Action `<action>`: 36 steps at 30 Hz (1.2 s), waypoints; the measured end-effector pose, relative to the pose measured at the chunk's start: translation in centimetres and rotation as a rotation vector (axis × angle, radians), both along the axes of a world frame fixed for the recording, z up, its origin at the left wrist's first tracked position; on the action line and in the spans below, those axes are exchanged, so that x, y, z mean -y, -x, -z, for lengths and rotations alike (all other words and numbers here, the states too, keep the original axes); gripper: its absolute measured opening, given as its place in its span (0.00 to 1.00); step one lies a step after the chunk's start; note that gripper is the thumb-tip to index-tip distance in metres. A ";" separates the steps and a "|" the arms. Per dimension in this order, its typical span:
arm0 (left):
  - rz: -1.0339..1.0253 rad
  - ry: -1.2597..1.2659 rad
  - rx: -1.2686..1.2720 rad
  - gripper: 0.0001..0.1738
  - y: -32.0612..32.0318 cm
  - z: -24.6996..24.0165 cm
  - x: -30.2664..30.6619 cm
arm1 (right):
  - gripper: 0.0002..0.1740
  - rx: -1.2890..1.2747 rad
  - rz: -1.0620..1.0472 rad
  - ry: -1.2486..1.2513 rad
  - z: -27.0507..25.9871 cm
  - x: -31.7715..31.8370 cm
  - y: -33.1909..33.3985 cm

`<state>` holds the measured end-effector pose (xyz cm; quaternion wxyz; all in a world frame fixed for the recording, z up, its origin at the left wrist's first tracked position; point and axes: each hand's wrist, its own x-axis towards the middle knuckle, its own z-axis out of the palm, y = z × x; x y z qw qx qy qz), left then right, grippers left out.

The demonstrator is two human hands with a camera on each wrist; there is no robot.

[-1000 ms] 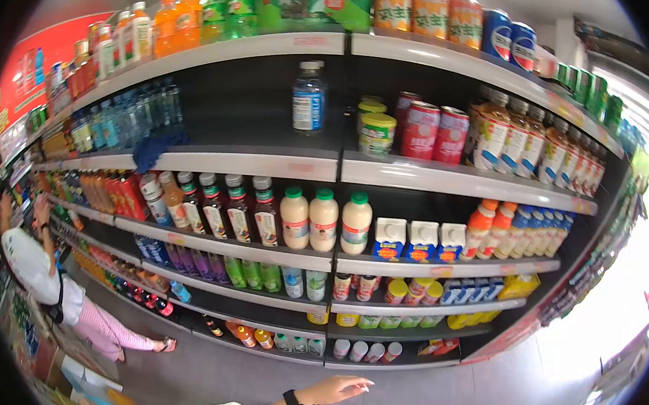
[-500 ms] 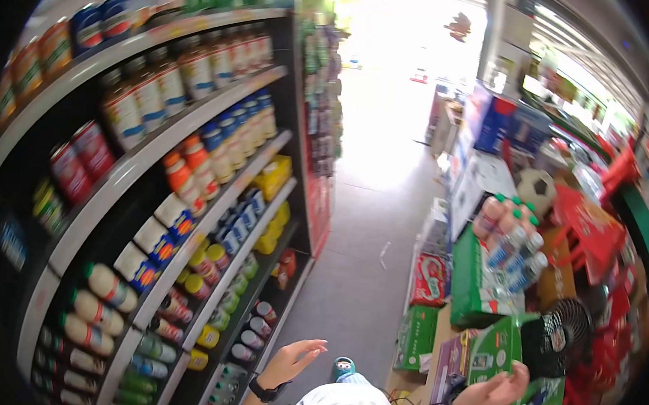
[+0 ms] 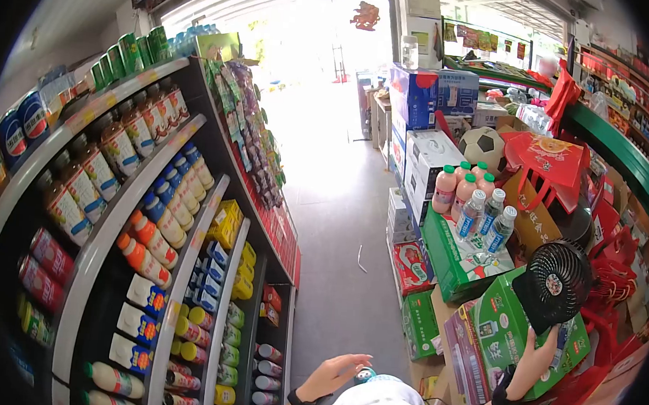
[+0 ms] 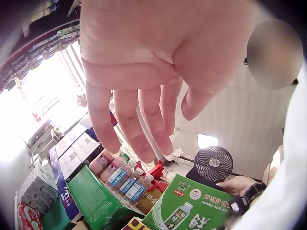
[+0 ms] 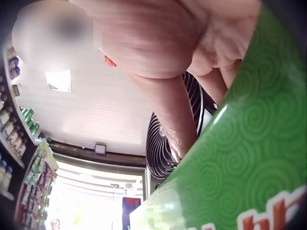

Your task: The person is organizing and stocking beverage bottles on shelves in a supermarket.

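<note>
My left hand (image 3: 333,376) is held out over the floor by the drinks shelf, holding nothing. In the left wrist view its fingers (image 4: 127,120) hang loosely extended. On the right, my right hand (image 3: 535,360) reaches to the base of a black fan (image 3: 556,283) at a green aloe juice carton (image 3: 504,328). Its thumb (image 5: 168,110) is straight and pointed at the fan in the right wrist view, where the carton hides the other fingertips.
Shelves of bottles and cans (image 3: 112,225) line the left. Several bottles (image 3: 479,202) stand on a green box behind the carton, near a soccer ball (image 3: 482,147) and red bags (image 3: 545,161). A grey aisle floor (image 3: 335,263) runs toward the bright doorway.
The view has turned right, from facing the drinks shelf to the aisle and stacked boxes. My right hand has moved out to the fan's base. My left hand stays in front of me.
</note>
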<state>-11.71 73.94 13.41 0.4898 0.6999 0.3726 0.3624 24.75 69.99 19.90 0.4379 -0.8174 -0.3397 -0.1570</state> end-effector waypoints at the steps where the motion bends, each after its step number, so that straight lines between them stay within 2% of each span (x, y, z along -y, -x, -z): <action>1: 0.005 -0.006 -0.004 0.16 0.2 0.4 -0.3 | 0.32 -0.026 0.015 0.097 -0.1 -0.2 -0.3; 6: 0.015 0.063 0.055 0.16 1.2 1.0 -1.4 | 0.29 0.004 0.097 0.042 0.4 -1.2 -0.8; 13: 0.054 0.092 0.052 0.17 1.2 1.3 -3.5 | 0.25 -0.038 0.017 -0.065 0.4 -1.7 -2.6; 15: 0.075 0.136 0.142 0.18 1.0 1.1 -4.1 | 0.24 0.024 0.065 0.054 0.5 -1.5 -3.3; 18: 0.106 0.168 0.163 0.18 0.3 2.2 -5.6 | 0.22 0.013 0.058 0.069 -0.1 -1.4 -3.8; 21: 0.129 0.209 0.163 0.18 0.3 3.1 -7.4 | 0.20 -0.078 0.015 0.038 -0.2 -1.5 -3.5; 24: 0.147 0.145 0.166 0.18 0.0 3.5 -8.6 | 0.20 -0.054 0.025 0.037 -0.2 -2.0 -3.5; 26: 0.153 0.123 0.131 0.18 0.0 3.3 -9.2 | 0.19 -0.127 -0.004 -0.008 -0.7 -1.8 -3.0; 30: 0.143 0.112 0.105 0.18 -0.1 3.1 -9.5 | 0.21 -0.232 -0.016 -0.108 0.2 -1.0 -3.3; 31: 0.139 0.133 0.128 0.18 0.1 3.5 -9.5 | 0.21 -0.220 -0.020 -0.104 1.0 -0.8 -3.1; 33: 0.136 0.154 0.172 0.19 0.4 3.9 -9.1 | 0.19 0.316 0.230 0.086 1.5 -0.4 -2.3; 34: 0.132 0.166 0.149 0.19 0.6 3.8 -9.0 | 0.19 0.335 0.230 0.079 0.6 -0.3 -1.5; 35: 0.128 0.179 0.126 0.19 0.7 4.0 -8.8 | 0.19 0.158 0.212 0.152 -0.6 0.0 -0.1; 36: 0.126 0.143 0.121 0.19 0.9 5.1 -8.8 | 0.26 -0.024 0.185 0.223 -1.5 0.0 1.2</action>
